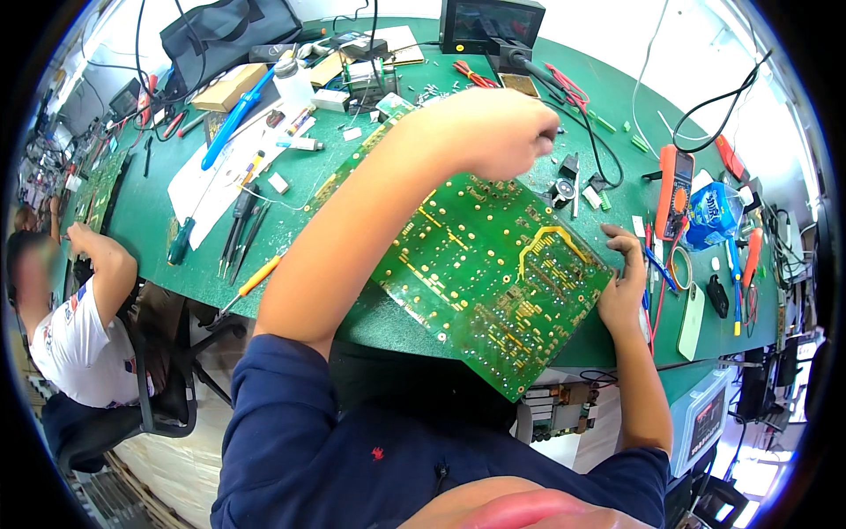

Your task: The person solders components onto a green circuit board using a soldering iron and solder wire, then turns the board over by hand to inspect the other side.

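A large green circuit board (467,256) with gold pads lies tilted on the green bench, its lower corner over the front edge. My left hand (515,132) is raised above the board's far end, fingers curled down; what they hold, if anything, is hidden. My right hand (621,278) grips the board's right edge with bent fingers. Beyond the board are small black parts (564,192) and green pieces. An orange multimeter (675,189) and a blue plastic pack (712,216) lie right of it.
Left, a co-worker (92,335) sits at the bench (176,247). Papers, screwdrivers (183,242), a bottle (293,86) and loose wires crowd the back left. A dark screen (489,25) stands at the back. A phone (692,322) lies at the right; a plastic case (701,414) sits below.
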Available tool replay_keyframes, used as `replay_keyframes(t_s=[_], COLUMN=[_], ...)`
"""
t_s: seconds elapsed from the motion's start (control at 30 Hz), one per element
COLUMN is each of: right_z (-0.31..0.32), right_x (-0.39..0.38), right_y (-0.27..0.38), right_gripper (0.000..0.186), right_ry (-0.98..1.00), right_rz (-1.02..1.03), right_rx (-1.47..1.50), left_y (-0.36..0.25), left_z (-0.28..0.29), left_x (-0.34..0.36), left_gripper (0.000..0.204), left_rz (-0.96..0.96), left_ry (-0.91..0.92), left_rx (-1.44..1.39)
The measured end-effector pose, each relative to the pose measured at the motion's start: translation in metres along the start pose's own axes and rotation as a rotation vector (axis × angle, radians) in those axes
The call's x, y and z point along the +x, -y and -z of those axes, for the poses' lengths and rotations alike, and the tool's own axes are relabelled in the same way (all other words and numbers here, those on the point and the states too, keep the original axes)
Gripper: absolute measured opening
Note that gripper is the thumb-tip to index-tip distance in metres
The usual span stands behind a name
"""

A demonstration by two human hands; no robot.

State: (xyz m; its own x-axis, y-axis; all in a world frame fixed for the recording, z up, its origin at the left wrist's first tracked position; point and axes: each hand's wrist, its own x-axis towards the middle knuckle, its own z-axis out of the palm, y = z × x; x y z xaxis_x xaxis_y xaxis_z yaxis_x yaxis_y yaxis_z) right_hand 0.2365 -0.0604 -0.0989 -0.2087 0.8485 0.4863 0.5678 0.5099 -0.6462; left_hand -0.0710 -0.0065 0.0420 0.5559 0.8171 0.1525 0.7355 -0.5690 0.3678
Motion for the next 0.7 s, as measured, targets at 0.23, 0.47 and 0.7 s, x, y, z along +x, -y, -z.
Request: replay_keyframes(t_s=[0.23, 0.47, 0.7], right_z=[0.031, 0.050, 0.037], right_x=[0.021, 0.056, 0.115], right_y=[0.022, 0.057, 0.073], right_gripper=[0.044, 0.022, 0.009], right_ry=[-0.390, -0.184, 0.079], right_rz=[0.107, 0.158, 0.556], right_rx=[-0.009, -0.205, -0.579], left_y=[0.056, 0.113, 0.083], left_z=[0.060, 0.089, 0.100], left_x=[-0.026, -0.061, -0.074], left_gripper=[0.026, 0.029, 0.031], left_rz=[0.331, 0.509, 0.386], left_ry=[-0.325, -0.371, -0.540], left_rx=[0.222, 0.110, 0.084])
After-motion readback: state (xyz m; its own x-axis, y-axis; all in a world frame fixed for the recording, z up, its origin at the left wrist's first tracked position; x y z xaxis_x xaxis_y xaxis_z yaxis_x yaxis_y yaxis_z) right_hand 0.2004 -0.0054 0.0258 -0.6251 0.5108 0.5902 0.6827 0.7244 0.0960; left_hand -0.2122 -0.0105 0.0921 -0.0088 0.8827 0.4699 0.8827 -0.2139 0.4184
